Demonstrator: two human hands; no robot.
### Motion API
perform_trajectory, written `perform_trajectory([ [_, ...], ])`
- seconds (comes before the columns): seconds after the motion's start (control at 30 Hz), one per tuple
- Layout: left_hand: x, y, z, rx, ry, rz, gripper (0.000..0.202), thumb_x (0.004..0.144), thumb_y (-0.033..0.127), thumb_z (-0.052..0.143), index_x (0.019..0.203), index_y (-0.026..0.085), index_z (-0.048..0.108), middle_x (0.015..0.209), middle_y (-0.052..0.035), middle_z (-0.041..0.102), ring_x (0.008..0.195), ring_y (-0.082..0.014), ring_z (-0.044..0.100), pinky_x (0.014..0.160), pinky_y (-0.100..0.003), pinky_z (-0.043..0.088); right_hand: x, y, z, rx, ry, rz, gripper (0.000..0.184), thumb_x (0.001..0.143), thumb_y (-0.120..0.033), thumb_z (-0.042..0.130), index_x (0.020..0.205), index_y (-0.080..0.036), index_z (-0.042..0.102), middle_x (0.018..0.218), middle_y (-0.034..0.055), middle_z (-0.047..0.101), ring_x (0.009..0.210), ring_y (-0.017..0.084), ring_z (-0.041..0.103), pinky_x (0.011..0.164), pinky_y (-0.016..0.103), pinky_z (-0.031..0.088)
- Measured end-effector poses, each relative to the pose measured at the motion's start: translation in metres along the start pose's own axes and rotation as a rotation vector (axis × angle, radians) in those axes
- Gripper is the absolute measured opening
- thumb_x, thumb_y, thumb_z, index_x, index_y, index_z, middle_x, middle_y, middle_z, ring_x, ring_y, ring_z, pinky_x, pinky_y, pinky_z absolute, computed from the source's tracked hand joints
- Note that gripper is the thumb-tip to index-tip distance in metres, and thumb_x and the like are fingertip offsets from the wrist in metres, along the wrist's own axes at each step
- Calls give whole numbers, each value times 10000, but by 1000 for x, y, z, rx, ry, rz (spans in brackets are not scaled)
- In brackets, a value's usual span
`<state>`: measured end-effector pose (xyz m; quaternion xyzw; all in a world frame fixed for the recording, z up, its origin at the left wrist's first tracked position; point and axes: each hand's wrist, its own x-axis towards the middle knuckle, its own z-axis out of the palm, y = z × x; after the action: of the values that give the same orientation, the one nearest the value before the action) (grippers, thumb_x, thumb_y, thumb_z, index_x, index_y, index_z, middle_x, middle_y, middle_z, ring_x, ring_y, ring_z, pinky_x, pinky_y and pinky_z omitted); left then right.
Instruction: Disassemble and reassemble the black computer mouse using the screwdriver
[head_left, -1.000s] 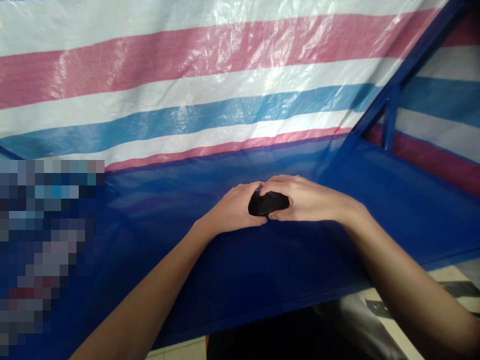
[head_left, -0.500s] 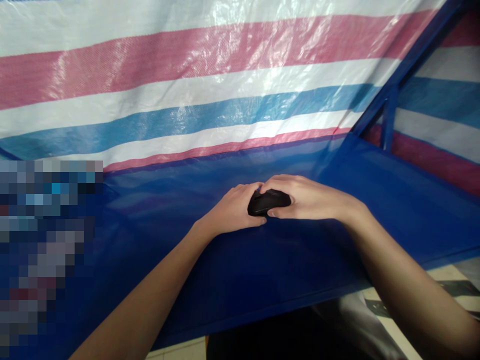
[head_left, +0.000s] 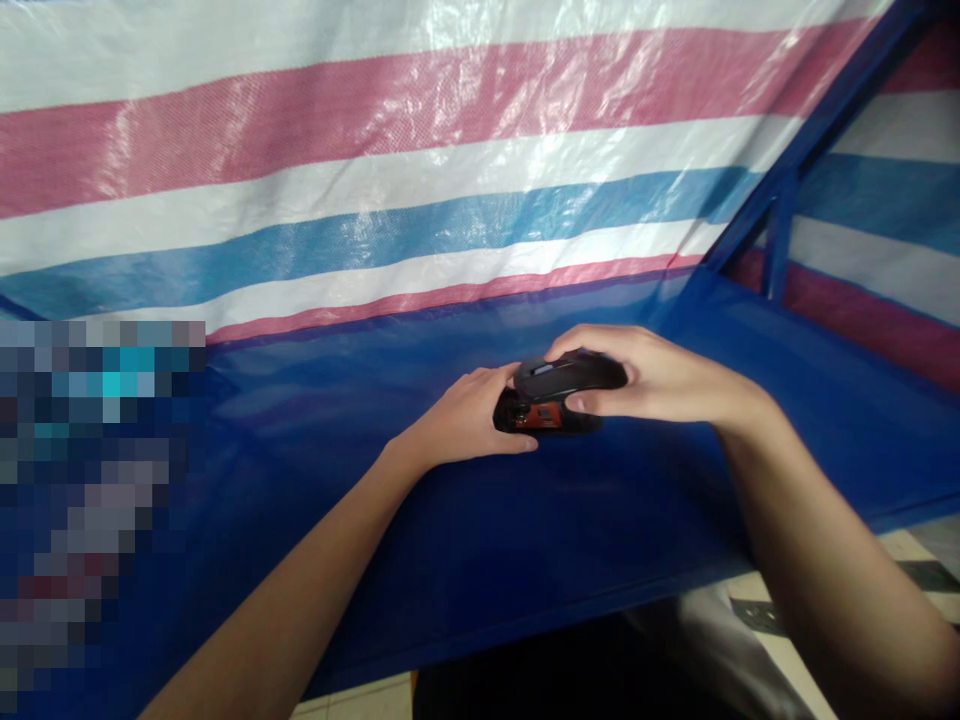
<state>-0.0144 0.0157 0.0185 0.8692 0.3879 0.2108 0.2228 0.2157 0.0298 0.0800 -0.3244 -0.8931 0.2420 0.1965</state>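
A black computer mouse is in two parts above the middle of the blue table. Its lower half, the mouse base (head_left: 551,418), lies on the table and shows an orange-brown circuit board inside. My left hand (head_left: 474,415) grips the left end of this base between thumb and fingers. The black mouse top cover (head_left: 574,374) is raised just above the base and shifted to the right. My right hand (head_left: 637,372) pinches the cover from its right end, thumb on the near side and fingers on the far side.
Blue sheeting covers the table (head_left: 540,530). Behind it hangs a striped white, red and blue tarp (head_left: 420,120). A blue metal frame post (head_left: 814,135) slants up at the right. A pixelated area hides things at the left.
The mouse was whole between both hands. My right hand has moved up and right with the top cover, uncovering the circuit board. My left hand has stayed in place.
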Motion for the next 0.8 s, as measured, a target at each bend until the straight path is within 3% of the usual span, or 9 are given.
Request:
perform_trajectory([
  [0.1, -2, -1, 0, -14, 14, -35, 610, 750, 493, 643, 1259, 203, 473, 1232, -97, 589, 1125, -269, 543, 959, -417, 409, -5, 10, -4, -48, 138, 73, 377, 735, -381, 655, 1060, -195, 614, 1003, 51, 679, 840, 222, 641, 703, 320, 482],
  [0.2, -2, -3, 1, 2, 30, -20, 418, 839, 463, 547, 1153, 188, 547, 1197, -95, 594, 1124, -235, 536, 980, -394, 395, -10, 27, -7, -231, 315, 206, 423, 747, -472, 638, 1074, -205, 605, 1006, 70, 664, 854, 256, 627, 725, 364, 476],
  [0.27, -2, -5, 1, 16, 14, 18, 315, 856, 411, 538, 1078, 192, 586, 1167, -79, 603, 1110, -214, 539, 986, -375, 389, -13, 39, -10, -375, 353, 306, 450, 756, -494, 618, 1096, -201, 590, 1005, 91, 651, 889, 286, 619, 774, 404, 468],
  [0.43, 0, -8, 3, 23, 20, 35, 280, 819, 383, 592, 1036, 206, 605, 1158, -66, 605, 1105, -210, 539, 982, -373, 392, -21, 63, -11, -580, 251, 582, 528, 786, -589, 515, 1130, -192, 559, 1009, 139, 614, 907, 346, 615, 752, 458, 478],
  [0.63, 1, -5, 3, 12, 11, 8, 232, 811, 383, 597, 973, 219, 625, 1133, -53, 619, 1082, -216, 554, 976, -385, 395, -20, 67, -4, -650, 79, 723, 558, 806, -613, 432, 1173, -209, 549, 1112, 167, 576, 852, 355, 631, 653, 467, 493],
  [0.8, 1, -3, 2, 21, 13, 9, 220, 816, 373, 589, 964, 213, 625, 1115, -53, 628, 1071, -215, 563, 965, -382, 402, -19, 65, -2, -612, 20, 767, 534, 808, -574, 451, 1194, -220, 557, 1188, 186, 549, 904, 394, 620, 680, 528, 496],
])
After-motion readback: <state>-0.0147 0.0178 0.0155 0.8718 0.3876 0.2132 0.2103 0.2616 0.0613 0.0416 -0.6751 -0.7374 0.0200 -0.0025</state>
